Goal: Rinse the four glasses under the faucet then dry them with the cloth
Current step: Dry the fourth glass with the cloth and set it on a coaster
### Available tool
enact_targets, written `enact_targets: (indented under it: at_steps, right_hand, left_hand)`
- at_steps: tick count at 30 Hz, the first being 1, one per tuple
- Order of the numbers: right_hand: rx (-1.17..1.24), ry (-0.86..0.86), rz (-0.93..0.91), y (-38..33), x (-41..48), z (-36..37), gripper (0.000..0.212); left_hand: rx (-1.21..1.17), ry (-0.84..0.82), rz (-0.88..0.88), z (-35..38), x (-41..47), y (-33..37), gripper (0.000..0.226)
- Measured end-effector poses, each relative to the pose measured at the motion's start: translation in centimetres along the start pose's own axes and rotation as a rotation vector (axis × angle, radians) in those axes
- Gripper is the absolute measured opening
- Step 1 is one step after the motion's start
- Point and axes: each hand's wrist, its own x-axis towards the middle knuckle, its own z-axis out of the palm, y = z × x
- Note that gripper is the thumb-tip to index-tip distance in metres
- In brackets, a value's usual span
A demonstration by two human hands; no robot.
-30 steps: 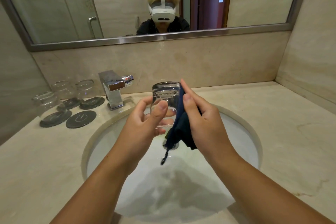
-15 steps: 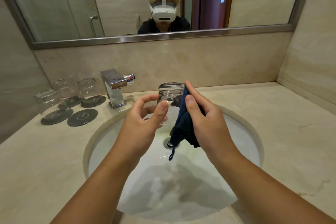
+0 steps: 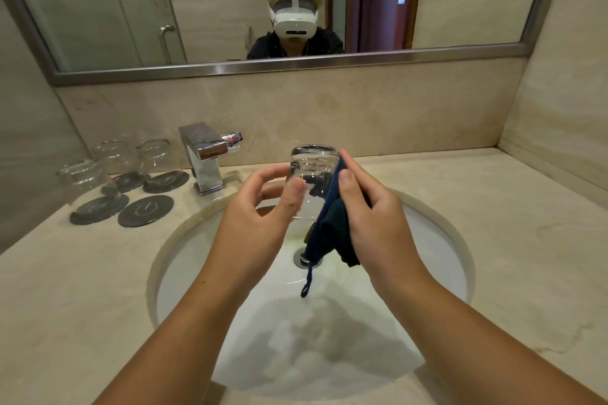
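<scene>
I see clear base-up drinking glass (image 3: 312,171) held over white round sink basin (image 3: 427,256); left hand (image 3: 260,217) grips it, thumb in front, fingers behind; right hand (image 3: 381,227) clutches dark blue cloth (image 3: 329,233) against glass's right side; three more clear glasses (image 3: 112,156) stand upturned on dark round coasters (image 3: 145,210) beside chrome faucet (image 3: 204,161)

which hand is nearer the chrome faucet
Left. The left hand, on the clear glass, is right of the square chrome faucet; the right hand, gripping the dark blue cloth, is farther right.

No lettering is legible; the dark coaster (image 3: 145,210) bears only a pale looped emblem.
</scene>
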Motion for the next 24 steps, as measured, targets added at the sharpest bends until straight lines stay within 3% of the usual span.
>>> enact_targets:
  at_steps: [4, 9, 12, 15, 18, 24]
  right_hand:
    - [-0.011, -0.009, -0.037, 0.13, 0.06, -0.12, 0.039]
    - [0.286, -0.067, 0.115, 0.01, 0.71, -0.29, 0.035]
    - [0.252, -0.03, 0.093, 0.26, 0.86, -0.31, 0.039]
    - [0.18, 0.027, 0.061, 0.15, 0.69, -0.36, 0.032]
    - [0.068, 0.049, -0.023, -0.08, 0.35, -0.39, 0.037]
    - [0.015, -0.015, -0.06, 0.07, 0.3, -0.4, 0.04]
  left_hand:
    - [-0.009, 0.008, -0.021, 0.11, -0.05, 0.16, 0.053]
    - [-0.212, -0.097, -0.138, -0.02, -0.01, 0.28, 0.058]
    - [-0.114, -0.092, -0.107, -0.06, 0.14, 0.19, 0.058]
    - [-0.112, 0.004, -0.075, -0.12, 0.33, -0.23, 0.045]
    - [-0.094, -0.002, -0.038, 0.17, -0.02, 0.01, 0.036]
    - [-0.072, -0.025, -0.06, 0.07, -0.05, 0.03, 0.055]
